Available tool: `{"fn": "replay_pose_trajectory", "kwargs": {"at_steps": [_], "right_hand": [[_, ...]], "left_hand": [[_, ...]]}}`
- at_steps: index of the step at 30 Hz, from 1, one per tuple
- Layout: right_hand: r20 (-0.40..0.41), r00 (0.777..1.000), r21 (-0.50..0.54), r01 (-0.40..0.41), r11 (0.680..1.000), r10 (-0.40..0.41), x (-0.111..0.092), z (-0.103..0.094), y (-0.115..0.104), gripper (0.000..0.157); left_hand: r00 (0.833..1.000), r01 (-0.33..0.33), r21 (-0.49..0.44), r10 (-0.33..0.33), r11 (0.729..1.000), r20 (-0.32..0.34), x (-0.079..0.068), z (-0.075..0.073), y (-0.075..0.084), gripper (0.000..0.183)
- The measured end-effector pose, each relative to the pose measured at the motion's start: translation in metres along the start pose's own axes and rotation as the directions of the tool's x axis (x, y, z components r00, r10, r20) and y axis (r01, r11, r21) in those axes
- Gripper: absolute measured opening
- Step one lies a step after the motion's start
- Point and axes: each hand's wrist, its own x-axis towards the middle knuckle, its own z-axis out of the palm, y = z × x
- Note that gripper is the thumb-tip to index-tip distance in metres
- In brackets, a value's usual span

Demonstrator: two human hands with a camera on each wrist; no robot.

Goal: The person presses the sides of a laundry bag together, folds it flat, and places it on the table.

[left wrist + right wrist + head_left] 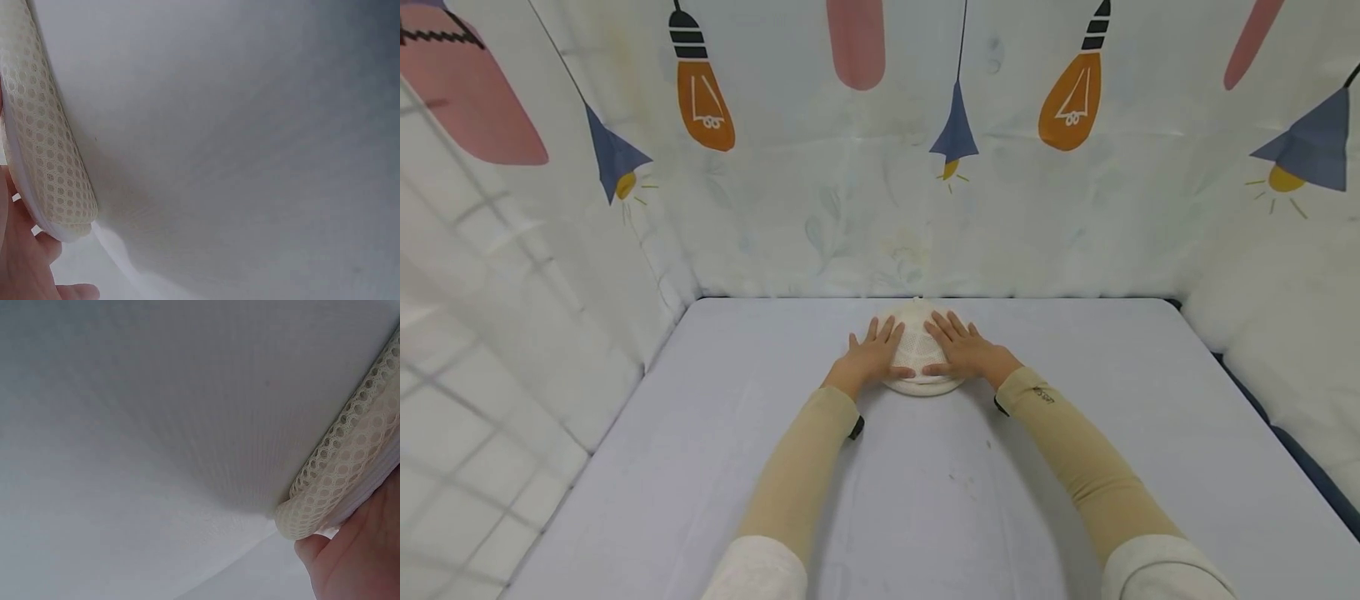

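A rounded cream mesh laundry bag [917,343] with a padded honeycomb rim lies near the far edge of the table. My left hand [872,354] rests on its left side, fingers spread and straight, thumb across the front. On the opposite side, my right hand [966,350] lies the same way with extended fingers. The left wrist view catches the honeycomb mesh of the bag [50,137] at the left edge, with part of my left hand [28,262] below. In the right wrist view, my right hand [362,550] touches the bag [344,456] near its lower end.
The bag lies on a broad table [700,467] under a pale cloth. Behind it stands a white curtain [865,217] printed with lamps and bulbs, and similar fabric hangs along both sides. A few small specks mark the cloth before the hands.
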Motion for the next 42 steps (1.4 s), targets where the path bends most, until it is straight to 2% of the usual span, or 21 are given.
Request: {"fn": "replay_pose_trajectory", "kwargs": {"at_steps": [8,17,30,42], "right_hand": [[-0.010,1.000,-0.025,0.002,1.000,-0.002,-0.001,-0.004,0.000,0.097],[-0.010,1.000,0.013,0.009,1.000,-0.009,-0.010,-0.017,-0.011,0.094],[-0.003,1.000,0.016,0.007,1.000,-0.007,-0.011,-0.012,-0.010,0.095],[0.006,1.000,-0.005,-0.018,1.000,0.018,-0.010,-0.011,-0.012,0.096]], "left_hand": [[1.000,-0.012,0.019,0.013,1.000,-0.021,0.001,-0.002,0.001,0.099],[0.999,-0.020,0.058,0.022,0.998,-0.025,0.001,-0.006,0.000,0.099],[1.000,-0.020,0.089,0.020,0.996,-0.003,-0.012,-0.007,0.005,0.096],[1.000,-0.003,0.075,0.001,0.997,0.020,-0.010,-0.008,0.007,0.096]]}}
